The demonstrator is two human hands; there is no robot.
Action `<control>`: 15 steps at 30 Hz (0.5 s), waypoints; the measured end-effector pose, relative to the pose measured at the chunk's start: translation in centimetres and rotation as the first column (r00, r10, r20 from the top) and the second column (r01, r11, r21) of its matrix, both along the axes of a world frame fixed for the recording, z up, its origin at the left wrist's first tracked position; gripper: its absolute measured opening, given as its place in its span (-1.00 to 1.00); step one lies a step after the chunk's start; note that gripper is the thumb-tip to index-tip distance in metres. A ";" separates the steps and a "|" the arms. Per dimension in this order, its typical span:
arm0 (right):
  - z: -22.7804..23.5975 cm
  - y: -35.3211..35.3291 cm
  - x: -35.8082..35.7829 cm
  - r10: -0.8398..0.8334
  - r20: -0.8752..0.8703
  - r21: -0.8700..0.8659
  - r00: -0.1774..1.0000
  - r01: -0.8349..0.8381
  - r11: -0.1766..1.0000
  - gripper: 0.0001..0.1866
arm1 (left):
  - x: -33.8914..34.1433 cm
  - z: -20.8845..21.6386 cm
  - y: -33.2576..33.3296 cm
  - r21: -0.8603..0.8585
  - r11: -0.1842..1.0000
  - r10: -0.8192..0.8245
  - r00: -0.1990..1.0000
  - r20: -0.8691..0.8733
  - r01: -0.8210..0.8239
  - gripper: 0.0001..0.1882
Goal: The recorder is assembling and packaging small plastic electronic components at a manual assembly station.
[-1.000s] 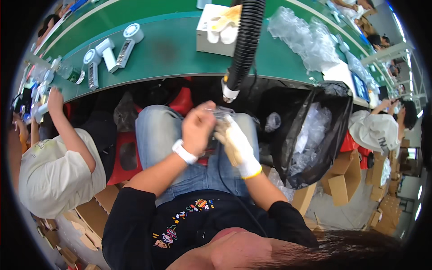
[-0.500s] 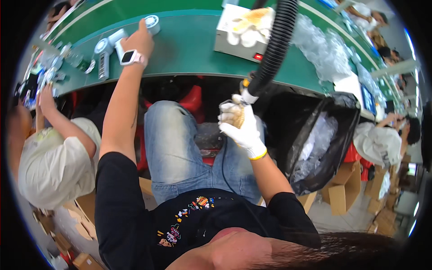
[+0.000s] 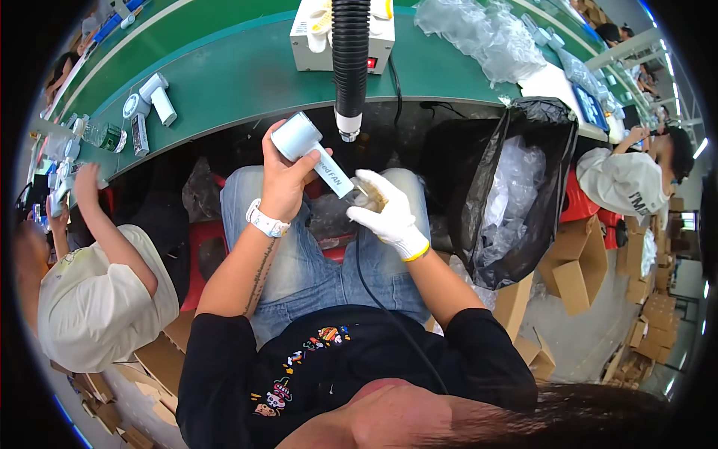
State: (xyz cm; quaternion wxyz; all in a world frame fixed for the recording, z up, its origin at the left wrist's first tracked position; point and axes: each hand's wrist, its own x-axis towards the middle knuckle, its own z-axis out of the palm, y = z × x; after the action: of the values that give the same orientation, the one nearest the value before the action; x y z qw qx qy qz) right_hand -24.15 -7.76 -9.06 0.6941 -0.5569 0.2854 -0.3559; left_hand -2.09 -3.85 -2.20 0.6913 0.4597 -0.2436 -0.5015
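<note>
My bare left hand (image 3: 283,183) is wrapped round a pale blue handheld fan (image 3: 295,137) held above my lap, its round head up and left, its handle slanting down to the right. Close to the handle's lower end is my right hand (image 3: 396,221) in a white work glove. Its thumb and fingers are apart, with nothing plainly held between them. A black ribbed hose (image 3: 350,67) with a white nozzle hangs free just beyond the fan. On the green bench, another pale fan (image 3: 159,99) lies at the left beside a small grey device (image 3: 140,135).
A metal box (image 3: 318,60) with a red switch and gloves on top stands under the hose. Clear plastic bags (image 3: 479,37) lie right of it. An opened black bin bag (image 3: 471,247) is at my right, near cardboard boxes (image 3: 572,262). A co-worker (image 3: 105,299) sits at my left.
My left hand has come back from the bench and now holds a fan over my lap. The right hand has let go of the hose's nozzle, which now hangs free.
</note>
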 end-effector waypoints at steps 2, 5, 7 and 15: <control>0.8 0.0 -0.3 0.133 -0.064 0.050 0.989 -0.130 0.990 -0.24 | -0.3 -0.4 0.5 -0.050 0.999 0.020 1.000 -0.011 -0.021 -0.26; 2.8 0.1 -0.1 0.195 -0.193 -0.028 0.962 -0.204 0.979 -0.25 | 0.0 -0.6 1.0 -0.057 0.998 0.035 0.999 -0.016 -0.035 -0.29; 3.7 0.3 0.2 0.154 -0.397 -0.235 0.905 -0.262 0.936 -0.24 | 0.2 -0.8 1.2 -0.029 0.998 0.052 0.998 -0.023 -0.053 -0.30; -0.4 -0.8 4.6 -0.178 0.208 0.328 0.962 0.103 0.939 -0.30 | -2.7 -6.2 1.3 0.175 0.984 0.021 0.998 0.061 -0.032 -0.44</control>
State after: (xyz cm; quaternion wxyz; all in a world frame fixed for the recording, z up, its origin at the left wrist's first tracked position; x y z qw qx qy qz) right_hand -19.56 -8.59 -9.41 0.7752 -0.3717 0.2936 -0.4180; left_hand -4.81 -2.55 -8.40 0.6471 0.5366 -0.2128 -0.4980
